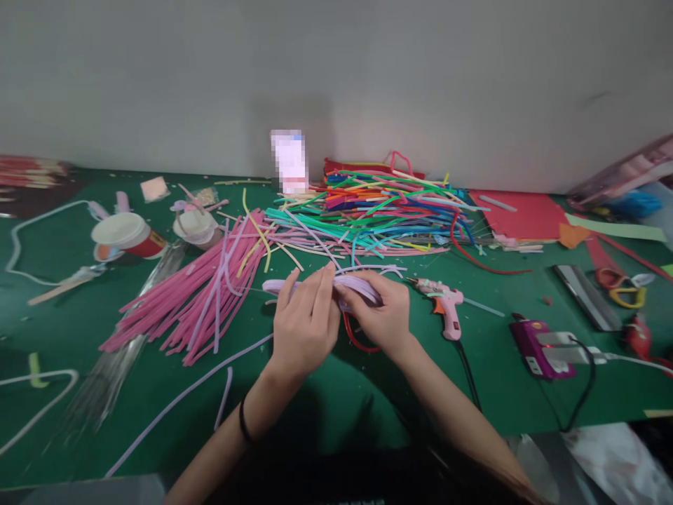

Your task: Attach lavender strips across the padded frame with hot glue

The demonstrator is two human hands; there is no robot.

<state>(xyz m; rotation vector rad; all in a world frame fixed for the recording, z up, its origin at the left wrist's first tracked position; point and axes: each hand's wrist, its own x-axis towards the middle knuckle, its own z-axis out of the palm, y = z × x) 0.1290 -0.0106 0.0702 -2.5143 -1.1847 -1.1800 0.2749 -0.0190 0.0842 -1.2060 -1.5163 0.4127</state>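
Note:
Both my hands meet over the middle of the green table, closed around a bundle of bent lilac pipe cleaners [362, 286]. My left hand [308, 315] lies over its left part, with the fingers stretched along it. With thumb and curled fingers, my right hand [378, 312] pinches the right part. My fingers hide much of the bundle. A loose lilac pipe cleaner [189, 391] trails down to the lower left from near my left hand. Below my hands a red curved piece [360, 338] shows in part.
Pink pipe cleaners [200, 287] lie to the left, a mixed-colour pile [368, 210] at the back. A pink glue gun [446, 308] rests right of my hands, its cord running forward. Farther right are a purple power strip [541, 347] and scissors [625, 287]. Paper cups [129, 235] stand left.

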